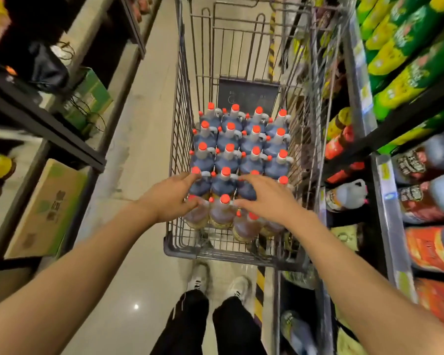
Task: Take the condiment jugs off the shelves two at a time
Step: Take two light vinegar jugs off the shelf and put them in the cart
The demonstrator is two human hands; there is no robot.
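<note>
While both arms reach down over the cart (180, 248), neither hand grips anything. The left hand (171, 197) is spread, fingers straight; its tips lie at a red cap and the shoulder of a jug at the left of the load, though touching or just above I cannot tell. The right hand (265, 198) is spread too, palm down, fingers fanned over the jugs (237, 149) at the near right; contact there is likewise unclear.

Red-capped jugs stand upright in tight rows of four, caps nearly touching, filling the cart's floor from the far end almost to the near wall. Dark ones fill the far rows; paler amber ones (222, 212) make the nearest row. A narrow bare strip of wire floor shows between that row and the near wall.

Right of the cart, shelves (385, 190) press close against its side, with more jugs (347, 196) on them. Left of it lies open aisle floor (139, 124), then a rack with a carton (48, 208).
</note>
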